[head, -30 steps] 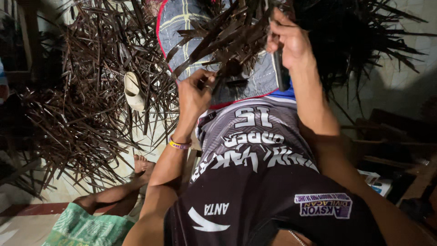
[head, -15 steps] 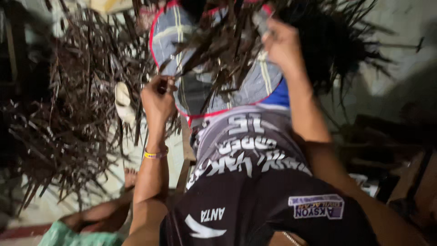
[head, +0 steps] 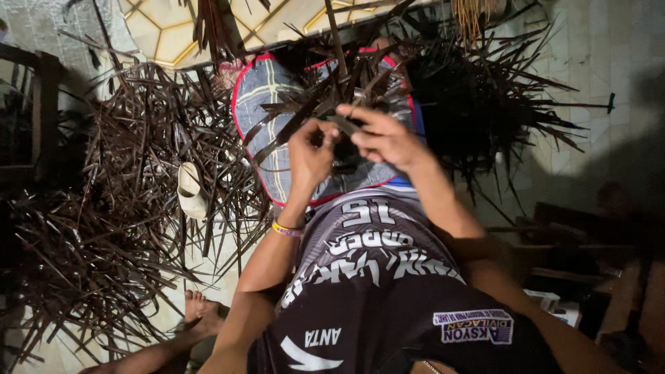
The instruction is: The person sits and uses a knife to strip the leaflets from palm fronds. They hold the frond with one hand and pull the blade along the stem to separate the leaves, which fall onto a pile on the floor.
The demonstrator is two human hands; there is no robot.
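Leaf strip point(head: 344, 125) between both hands

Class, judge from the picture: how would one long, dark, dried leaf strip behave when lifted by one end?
The dark dried leaf strips look thin and narrow, so probably light. Those in the floor pile lie mostly straight, suggesting some stiffness. Between the left hand and right hand one bends, so likely springy.

To your left: pale sandal point(head: 191, 190) on tiled floor point(head: 609, 55) w/ dry dark leaf-strip pile point(head: 90, 235); bare foot point(head: 199, 312) near bottom; dark wooden furniture point(head: 34, 118) at far left.
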